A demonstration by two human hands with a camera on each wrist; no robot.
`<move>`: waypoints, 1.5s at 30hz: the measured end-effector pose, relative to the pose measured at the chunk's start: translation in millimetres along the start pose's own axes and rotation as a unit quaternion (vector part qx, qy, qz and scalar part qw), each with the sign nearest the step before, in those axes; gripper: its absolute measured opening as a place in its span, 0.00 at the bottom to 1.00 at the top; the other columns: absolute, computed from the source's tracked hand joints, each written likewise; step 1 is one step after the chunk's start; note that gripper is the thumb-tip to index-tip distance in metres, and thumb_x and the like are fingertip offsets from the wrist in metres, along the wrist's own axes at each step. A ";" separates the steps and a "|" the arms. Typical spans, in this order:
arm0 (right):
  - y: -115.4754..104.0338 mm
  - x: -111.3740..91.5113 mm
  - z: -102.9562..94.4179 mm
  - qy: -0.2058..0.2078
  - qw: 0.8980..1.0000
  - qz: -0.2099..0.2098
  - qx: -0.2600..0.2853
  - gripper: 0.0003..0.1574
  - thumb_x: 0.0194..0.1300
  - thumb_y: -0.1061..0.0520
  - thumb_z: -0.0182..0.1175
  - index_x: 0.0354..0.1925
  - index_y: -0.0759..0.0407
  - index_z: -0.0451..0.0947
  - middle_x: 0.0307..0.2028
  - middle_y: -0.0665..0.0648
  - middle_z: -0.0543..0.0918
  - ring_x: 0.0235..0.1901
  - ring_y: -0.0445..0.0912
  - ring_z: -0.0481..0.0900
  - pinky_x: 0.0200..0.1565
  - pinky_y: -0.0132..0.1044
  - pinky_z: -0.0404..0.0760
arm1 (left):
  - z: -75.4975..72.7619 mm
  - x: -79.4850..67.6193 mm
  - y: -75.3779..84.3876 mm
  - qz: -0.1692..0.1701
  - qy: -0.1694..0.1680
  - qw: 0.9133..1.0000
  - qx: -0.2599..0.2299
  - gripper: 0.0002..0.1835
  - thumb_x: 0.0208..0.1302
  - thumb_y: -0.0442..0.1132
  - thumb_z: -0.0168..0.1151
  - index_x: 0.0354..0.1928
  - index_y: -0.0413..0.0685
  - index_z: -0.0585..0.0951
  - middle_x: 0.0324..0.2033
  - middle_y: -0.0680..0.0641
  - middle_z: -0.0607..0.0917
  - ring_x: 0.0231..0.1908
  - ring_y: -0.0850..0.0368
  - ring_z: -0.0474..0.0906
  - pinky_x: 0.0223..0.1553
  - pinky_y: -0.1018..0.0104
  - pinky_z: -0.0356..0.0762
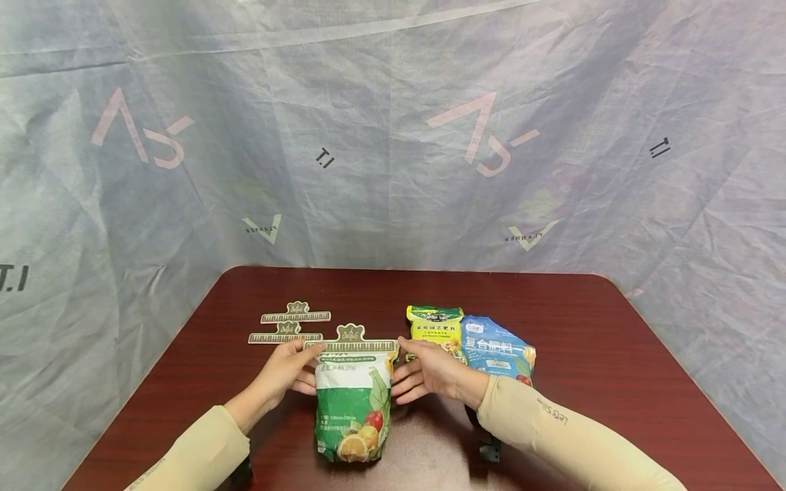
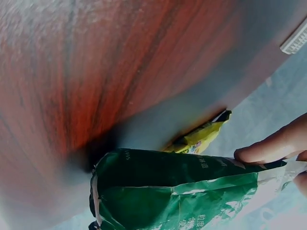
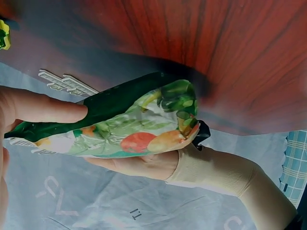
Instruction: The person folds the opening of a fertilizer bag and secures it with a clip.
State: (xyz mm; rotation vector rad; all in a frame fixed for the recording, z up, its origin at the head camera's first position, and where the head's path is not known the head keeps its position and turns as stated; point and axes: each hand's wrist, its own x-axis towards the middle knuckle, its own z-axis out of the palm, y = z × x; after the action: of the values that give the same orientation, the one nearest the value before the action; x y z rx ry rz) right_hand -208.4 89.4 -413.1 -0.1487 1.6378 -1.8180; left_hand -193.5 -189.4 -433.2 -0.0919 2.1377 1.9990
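Note:
A green and white fertilizer bag (image 1: 351,402) with fruit printed on it is at the front middle of the table in the head view. A long sealing clip (image 1: 351,346) with a piano-key pattern lies across its top edge. My left hand (image 1: 284,374) grips the top left corner, thumb on the clip's end and fingers behind the bag. At the top right corner my right hand (image 1: 437,369) holds the bag, its thumb at the clip's other end. The left wrist view shows the bag (image 2: 177,191) side-on; in the right wrist view a finger presses the bag's side (image 3: 110,103).
Two similar clips (image 1: 296,317) lie one behind the other at the back left. A yellow-green fertilizer bag (image 1: 436,331) and a blue fertilizer bag (image 1: 491,348) lie behind my right forearm. A printed grey cloth (image 1: 393,170) hangs beyond the dark red table (image 1: 571,341).

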 end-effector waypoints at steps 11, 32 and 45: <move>3.3 1.4 -3.5 -0.003 1.000 0.009 0.005 0.35 0.70 0.39 0.40 0.57 0.68 0.54 0.40 0.70 0.79 0.40 0.62 0.80 0.41 0.55 0.77 | -3.3 6.6 -3.5 -0.055 -0.006 0.997 -0.057 0.31 0.64 0.56 0.51 0.55 0.35 0.63 0.22 0.47 0.78 0.17 0.50 0.80 0.24 0.49 0.78; 7.4 3.3 -7.1 -0.008 1.000 0.020 0.021 0.41 0.71 0.42 0.37 0.66 0.72 0.45 0.50 0.76 0.73 0.46 0.64 0.76 0.44 0.54 0.75 | -12.8 8.9 -5.2 -0.107 -0.079 0.986 -0.104 0.45 0.66 0.66 0.29 0.64 0.28 0.45 0.44 0.36 0.79 0.35 0.43 0.81 0.37 0.48 0.77; 11.0 4.5 -8.0 -0.015 0.999 0.027 0.037 0.43 0.71 0.41 0.36 0.67 0.73 0.43 0.52 0.76 0.71 0.49 0.63 0.74 0.45 0.55 0.74 | -18.9 12.0 -11.2 -0.128 -0.123 0.973 -0.148 0.49 0.61 0.72 0.31 0.61 0.30 0.48 0.43 0.41 0.80 0.38 0.43 0.80 0.41 0.49 0.75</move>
State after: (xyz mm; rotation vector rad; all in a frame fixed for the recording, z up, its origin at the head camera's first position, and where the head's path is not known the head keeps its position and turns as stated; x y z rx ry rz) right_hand -211.4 93.8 -426.4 -0.0967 1.5377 -1.8238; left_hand -205.2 -207.8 -445.5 -0.1490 1.5823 2.0387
